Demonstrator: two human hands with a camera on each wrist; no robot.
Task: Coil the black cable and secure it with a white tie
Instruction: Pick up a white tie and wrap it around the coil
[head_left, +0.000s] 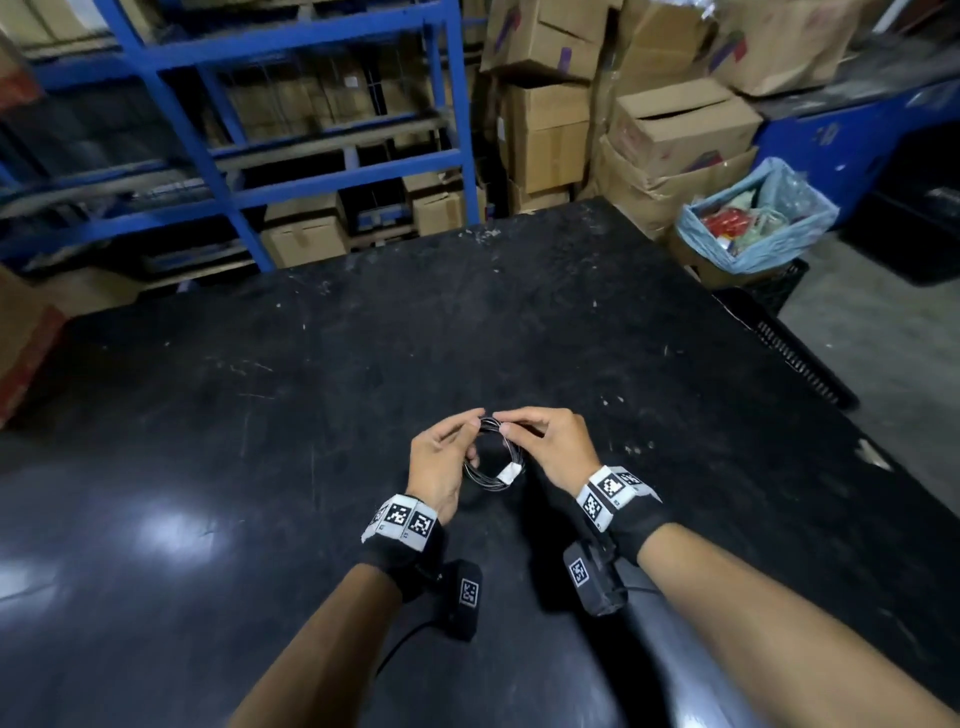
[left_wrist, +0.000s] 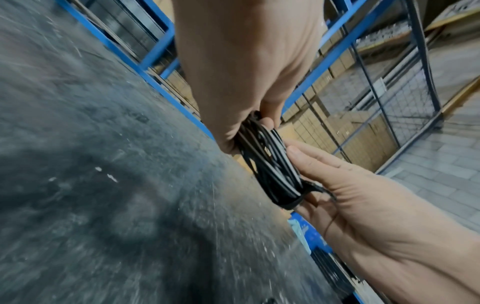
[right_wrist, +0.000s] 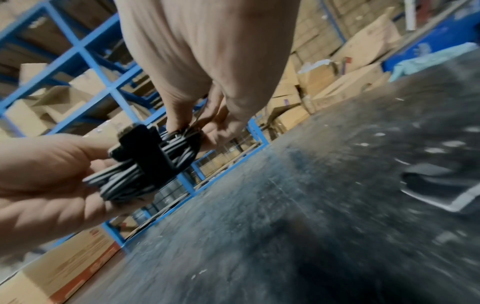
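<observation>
The black cable (head_left: 485, 470) is wound into a small coil held upright just above the black table (head_left: 260, 415). A white tie (head_left: 509, 473) wraps the coil's lower right side; in the right wrist view the band (right_wrist: 148, 152) round the coil (right_wrist: 176, 144) looks dark. My left hand (head_left: 474, 422) curls round the coil's left side and pinches its top. My right hand (head_left: 503, 425) pinches the top from the right. In the left wrist view the coil (left_wrist: 270, 164) sits between the left fingers (left_wrist: 267, 123) and the right hand's fingers (left_wrist: 306, 160).
Blue metal shelving (head_left: 208, 156) with cardboard boxes stands beyond the table's far edge. Stacked cardboard boxes (head_left: 675, 124) fill the back right. A bin lined with a blue bag (head_left: 763, 218) sits off the table's right corner, over a black crate (head_left: 779, 286).
</observation>
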